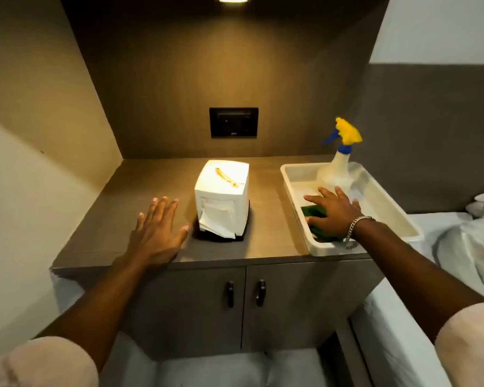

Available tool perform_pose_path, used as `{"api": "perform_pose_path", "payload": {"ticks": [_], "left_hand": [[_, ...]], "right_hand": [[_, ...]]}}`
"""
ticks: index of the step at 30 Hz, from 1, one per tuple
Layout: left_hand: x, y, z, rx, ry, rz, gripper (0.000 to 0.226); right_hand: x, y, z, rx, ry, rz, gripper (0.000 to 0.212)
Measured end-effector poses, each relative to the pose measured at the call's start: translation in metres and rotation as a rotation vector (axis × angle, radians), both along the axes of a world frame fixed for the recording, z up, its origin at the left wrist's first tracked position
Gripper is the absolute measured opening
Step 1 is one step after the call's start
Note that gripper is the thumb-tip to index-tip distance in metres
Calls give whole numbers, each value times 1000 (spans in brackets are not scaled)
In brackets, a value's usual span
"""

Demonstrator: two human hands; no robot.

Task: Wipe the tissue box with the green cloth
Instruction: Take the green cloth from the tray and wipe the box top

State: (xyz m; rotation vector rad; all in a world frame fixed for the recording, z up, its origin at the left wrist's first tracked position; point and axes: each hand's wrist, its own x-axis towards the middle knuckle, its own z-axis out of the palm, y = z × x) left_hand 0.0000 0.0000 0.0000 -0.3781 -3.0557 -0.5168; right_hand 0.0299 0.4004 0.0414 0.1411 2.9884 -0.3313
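Left hand (155,230) hovers flat, fingers spread (tissue box (221,196) beside); right hand (331,212) presses green cloth (315,212).

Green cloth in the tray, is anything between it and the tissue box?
Only the near-left wall of the white tray. The green cloth lies under the right hand, and the counter between the tray and the tissue box looks bare.

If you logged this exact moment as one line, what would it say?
stage: fetching cloth | right hand: on green cloth in white tray | left hand: open, beside tissue box | wiping: not started
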Motion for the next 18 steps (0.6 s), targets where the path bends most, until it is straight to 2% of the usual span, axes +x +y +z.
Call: {"api": "perform_pose_path", "payload": {"ticks": [4, 10, 15, 18], "left_hand": [[-9, -1, -29, -171, -66, 56, 75], [-24, -5, -45, -271, -40, 42, 81], [-25, -7, -47, -274, -11, 44, 81], [-23, -6, -41, -256, -35, 44, 80]], "right_hand": [[-10, 12, -8, -89, -79, 20, 70], [-18, 18, -15, -16, -248, 39, 76], [-13, 12, -14, 51, -99, 46, 67], [-10, 11, -10, 7, -17, 11, 65]]}}
